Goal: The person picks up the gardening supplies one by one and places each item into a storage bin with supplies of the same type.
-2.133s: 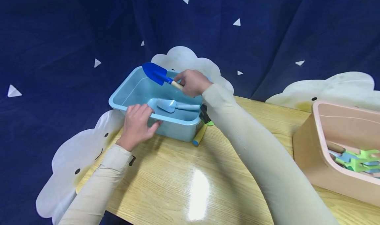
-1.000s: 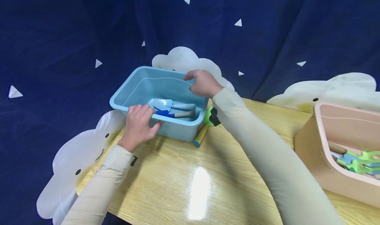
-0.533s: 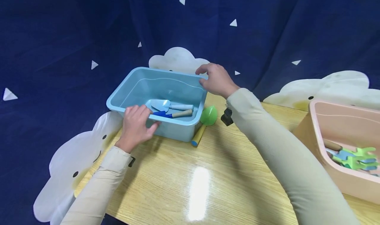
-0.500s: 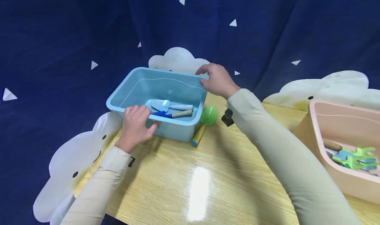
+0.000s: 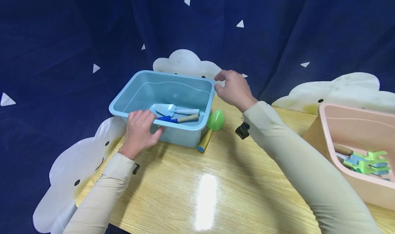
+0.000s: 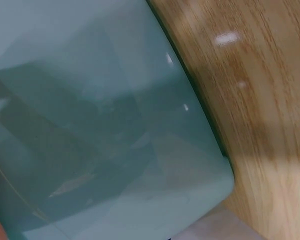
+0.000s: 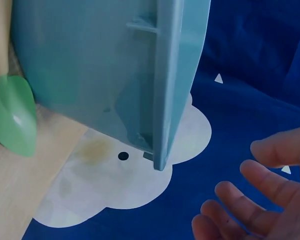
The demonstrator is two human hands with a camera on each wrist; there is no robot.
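My left hand [image 5: 139,132] grips the front rim of a light blue plastic bin [image 5: 182,135], fingers over the edge and thumb outside. Inside the bin lie a pale blue trowel [image 5: 187,112] and a dark blue trowel [image 5: 186,118] with a wooden handle, its blade partly hidden by the rim. My right hand [image 5: 235,90] hovers just off the bin's back right corner, holding nothing, its fingers loosely bent and spread in the right wrist view. Against the bin's right side rests a green trowel [image 5: 216,120] with a yellow handle. The left wrist view shows mainly the bin's outer wall [image 6: 115,125].
At the right of the wooden table [image 5: 172,192] stands a pink bin [image 5: 355,186] holding green hand forks [image 5: 367,165] and several other tools. Behind hangs a dark blue curtain [image 5: 262,38]; white cloud cutouts [image 5: 185,64] line the table's edge.
My right hand lowered the dark blue trowel into the blue bin, let it go, and moved right, out past the bin's corner. The left hand has stayed on the rim.
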